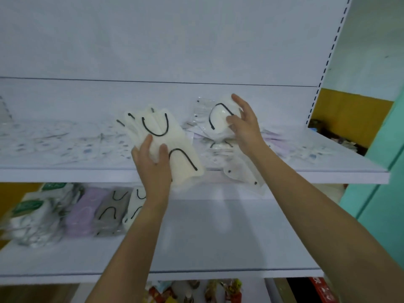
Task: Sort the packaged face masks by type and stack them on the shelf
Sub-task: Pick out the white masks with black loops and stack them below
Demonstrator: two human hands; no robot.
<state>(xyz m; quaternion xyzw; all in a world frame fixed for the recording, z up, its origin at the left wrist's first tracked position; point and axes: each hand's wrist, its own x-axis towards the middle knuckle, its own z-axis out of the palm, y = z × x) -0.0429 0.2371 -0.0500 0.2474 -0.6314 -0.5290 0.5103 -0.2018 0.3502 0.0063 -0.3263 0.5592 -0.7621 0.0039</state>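
Note:
My left hand grips a fanned bundle of cream face masks with black ear loops, held over the front edge of the upper shelf. My right hand pinches one more packaged cream mask with black loops, lifted above a loose heap of packaged masks on the same shelf. On the lower shelf at the left, sorted stacks stand side by side: white packs with green labels, lilac masks, grey masks and cream masks.
Patterned packaged masks lie spread over the left of the upper shelf. One clear packet hangs over the shelf's front edge. A slotted shelf upright runs up the right side, with a teal wall beyond. Colourful goods sit below.

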